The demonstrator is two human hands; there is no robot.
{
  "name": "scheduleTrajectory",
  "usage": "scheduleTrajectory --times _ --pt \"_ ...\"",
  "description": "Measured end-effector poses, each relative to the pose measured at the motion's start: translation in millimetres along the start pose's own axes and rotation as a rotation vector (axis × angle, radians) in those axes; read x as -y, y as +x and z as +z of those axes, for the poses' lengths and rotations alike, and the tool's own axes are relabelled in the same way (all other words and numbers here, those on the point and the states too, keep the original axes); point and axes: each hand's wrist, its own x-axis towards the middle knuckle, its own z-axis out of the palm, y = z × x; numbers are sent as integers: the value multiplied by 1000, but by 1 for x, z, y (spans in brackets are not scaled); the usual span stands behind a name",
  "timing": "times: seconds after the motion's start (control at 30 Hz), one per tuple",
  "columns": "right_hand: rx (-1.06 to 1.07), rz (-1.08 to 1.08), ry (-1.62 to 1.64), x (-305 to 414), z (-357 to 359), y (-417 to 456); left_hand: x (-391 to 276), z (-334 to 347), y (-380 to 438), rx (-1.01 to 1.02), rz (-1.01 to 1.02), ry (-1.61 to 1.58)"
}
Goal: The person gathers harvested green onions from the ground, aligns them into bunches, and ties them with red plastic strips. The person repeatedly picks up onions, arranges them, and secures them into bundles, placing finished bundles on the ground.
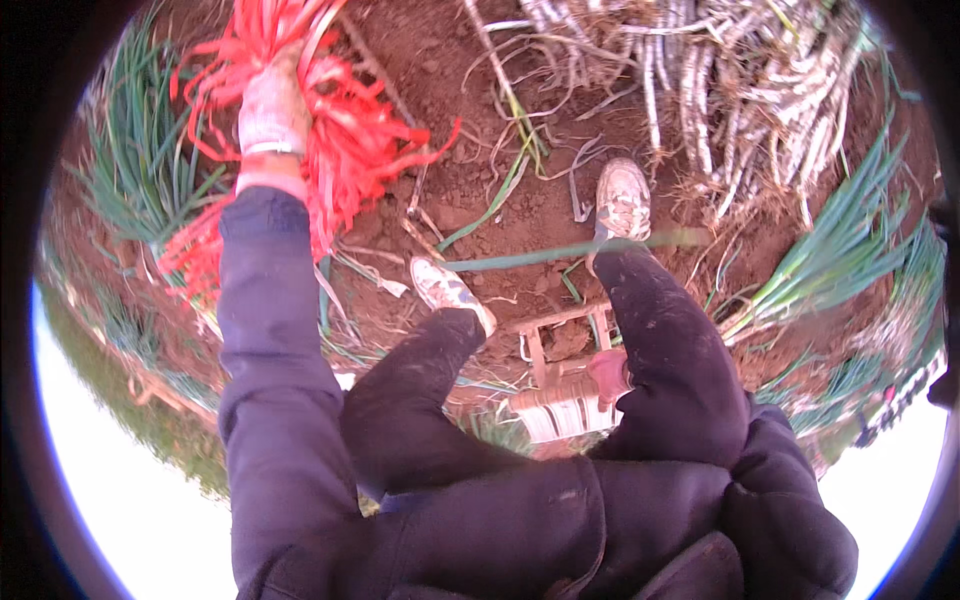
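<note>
My left hand [276,109], in a pale, soiled glove, is closed around a large bundle of red plastic strips [345,150]. Loose ends of the strips fan out on both sides of the wrist and hang over green leaves. Between my legs stands a small stool [564,414] with a striped seat and a light frame. The gloved fingers of my right hand [609,377] grip the stool at the edge of its seat; my right leg hides the rest of that hand. A blurred green leaf [555,255] crosses in front of my shoes.
A heap of long white-stemmed scallions [750,105] with roots lies ahead on the right. Green scallion tops [832,255] spread at the right, and more green leaves [139,150] at the left. Loose stalks and dry leaves litter the brown soil [480,202] around my shoes [624,199].
</note>
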Motion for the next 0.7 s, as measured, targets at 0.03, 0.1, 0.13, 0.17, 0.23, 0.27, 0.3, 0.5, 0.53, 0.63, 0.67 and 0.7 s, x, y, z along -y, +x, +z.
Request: scheduleTrajectory --times 0.03,0.1,0.13,0.17,0.23,0.27,0.3,0.5,0.53,0.63,0.67,0.7 --pt "-4 -7 -30 -10 1 14 -11 2 -8 -16 -7 26" --pt "-94 -64 -83 0 -37 83 -19 8 -12 86 -250 -94" --pt "-128 -138 -127 23 -61 116 22 23 -26 -167 76 30" --pt "-181 -163 -154 33 -86 135 9 18 -15 -111 -172 -140" --pt "-266 -172 -196 30 -110 148 -37 9 -22 -11 -178 -142" --pt "-286 -195 -226 30 -118 146 -45 -15 -25 -27 19 93" --pt "-288 -237 -267 34 -123 140 -34 -33 -33 47 8 220" --pt "-317 -336 -490 17 -180 72 34 -229 -208 -375 -444 -277" --pt "-335 -343 -521 15 -194 58 45 -252 -242 -517 -368 -351" --pt "-454 -305 -586 4 -249 6 -25 -285 -311 -610 -522 -948" --pt "-478 -341 -620 18 -259 -8 -22 -287 -348 -559 -504 -748" --pt "-498 -372 -656 31 -266 -19 -14 -280 -382 -504 -489 -556"
